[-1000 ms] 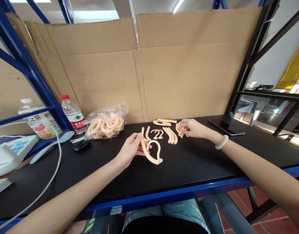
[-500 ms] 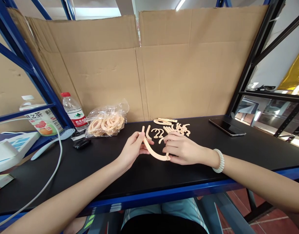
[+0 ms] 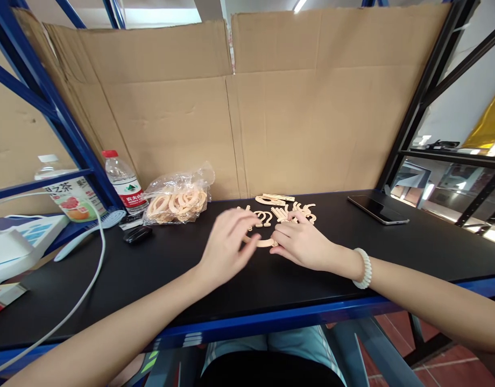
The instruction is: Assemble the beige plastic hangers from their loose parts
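Low over the black tabletop, a pale curved wooden-looking strip (image 3: 266, 243) shows between my two hands. My right hand (image 3: 302, 240) has its fingers closed on the strip's right end. At the other end my left hand (image 3: 227, 244) is open, thumb and fingers apart, and it partly covers the strip. Just beyond the hands lie two small hook-shaped pieces (image 3: 267, 219) of the same pale material. A pile of short curved and straight pieces (image 3: 306, 209) sits behind my right hand, which hides part of it. Further back rest longer pale strips (image 3: 275, 199).
A clear plastic bag of pale rings (image 3: 177, 203) stands at the back left, beside a red-capped water bottle (image 3: 126, 185). In front lies a small black object (image 3: 138, 235). A phone (image 3: 377, 209) is at the right. A white cable (image 3: 94, 269) crosses the left side.
The strip has come down from a raised, tilted hold to lie lower and flatter. My left hand has loosened its pinch and spread its fingers; my right hand keeps its end.
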Motion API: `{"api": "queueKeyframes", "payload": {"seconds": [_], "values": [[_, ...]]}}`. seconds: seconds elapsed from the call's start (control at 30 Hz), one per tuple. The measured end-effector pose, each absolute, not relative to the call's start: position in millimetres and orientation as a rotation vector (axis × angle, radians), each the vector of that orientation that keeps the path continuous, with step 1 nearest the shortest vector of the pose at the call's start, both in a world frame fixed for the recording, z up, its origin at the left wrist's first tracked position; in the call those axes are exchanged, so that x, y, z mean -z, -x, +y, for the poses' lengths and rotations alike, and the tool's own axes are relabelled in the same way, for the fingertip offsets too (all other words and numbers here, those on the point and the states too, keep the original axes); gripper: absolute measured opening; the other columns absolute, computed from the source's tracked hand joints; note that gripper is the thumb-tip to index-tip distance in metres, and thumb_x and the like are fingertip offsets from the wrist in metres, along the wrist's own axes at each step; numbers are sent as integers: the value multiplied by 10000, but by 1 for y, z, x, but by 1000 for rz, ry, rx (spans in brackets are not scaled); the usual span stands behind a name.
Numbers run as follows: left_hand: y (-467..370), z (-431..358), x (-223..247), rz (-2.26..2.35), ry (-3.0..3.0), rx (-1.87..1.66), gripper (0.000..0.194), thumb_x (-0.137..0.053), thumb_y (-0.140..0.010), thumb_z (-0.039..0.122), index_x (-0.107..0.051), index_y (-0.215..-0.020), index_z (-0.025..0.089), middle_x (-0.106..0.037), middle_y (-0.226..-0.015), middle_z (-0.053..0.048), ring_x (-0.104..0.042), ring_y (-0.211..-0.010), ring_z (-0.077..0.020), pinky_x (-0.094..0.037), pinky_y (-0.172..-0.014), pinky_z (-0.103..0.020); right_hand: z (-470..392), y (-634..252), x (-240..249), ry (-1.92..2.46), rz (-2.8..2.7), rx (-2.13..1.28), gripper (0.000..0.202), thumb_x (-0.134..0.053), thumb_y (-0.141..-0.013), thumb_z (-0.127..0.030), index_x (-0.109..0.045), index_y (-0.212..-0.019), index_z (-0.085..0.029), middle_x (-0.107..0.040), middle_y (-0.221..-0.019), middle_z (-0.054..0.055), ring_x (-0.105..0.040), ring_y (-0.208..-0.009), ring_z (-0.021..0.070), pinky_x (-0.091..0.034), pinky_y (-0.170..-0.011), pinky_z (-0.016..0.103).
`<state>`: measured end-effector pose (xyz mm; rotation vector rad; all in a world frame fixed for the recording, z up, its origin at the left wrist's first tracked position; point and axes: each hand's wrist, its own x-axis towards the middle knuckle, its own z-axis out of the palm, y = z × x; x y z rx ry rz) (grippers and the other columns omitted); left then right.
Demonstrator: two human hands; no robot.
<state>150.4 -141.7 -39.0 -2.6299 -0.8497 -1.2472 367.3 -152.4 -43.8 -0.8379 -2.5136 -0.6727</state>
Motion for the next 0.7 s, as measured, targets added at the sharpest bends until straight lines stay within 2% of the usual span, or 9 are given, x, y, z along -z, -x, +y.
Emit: {"api": "queueKeyframes", "payload": {"seconds": [0.1, 0.17, 0.3, 0.7], "values": [[-155, -148, 41, -687, 2772, 959, 113, -471, -926, 246, -537, -991, 183, -618, -978, -71, -571, -947, -203, -444, -879, -377, -153, -365, 46, 786, -2500, 774, 391, -328, -1005, -355, -556, -769, -142, -545, -711, 32, -441, -662, 159, -283, -803, 344], [-156, -148, 43, -732, 2804, 855, 137, -422, -949, 262, -513, -900, 173, -595, -886, -52, -564, -818, -178, -457, -766, -326, -155, -364, 46, 766, -2492, 842, 408, -324, -1007, -359, -554, -749, -143, -532, -690, 27, -418, -651, 158, -279, -781, 341], [-156, -147, 44, -791, 2849, 710, 147, -391, -952, 244, -454, -842, 169, -534, -837, -37, -521, -709, -161, -419, -620, -275, -158, -361, 47, 727, -2493, 930, 421, -329, -1009, -360, -557, -732, -141, -519, -667, 24, -406, -654, 163, -266, -761, 341], [-156, -145, 44, -734, 2845, 551, 232, -340, -971, 212, -461, -776, 177, -531, -715, 1, -484, -625, -144, -363, -650, -289, -158, -360, 45, 659, -2481, 992, 421, -330, -1012, -336, -563, -725, -133, -527, -667, 30, -404, -642, 163, -255, -713, 341]]}}
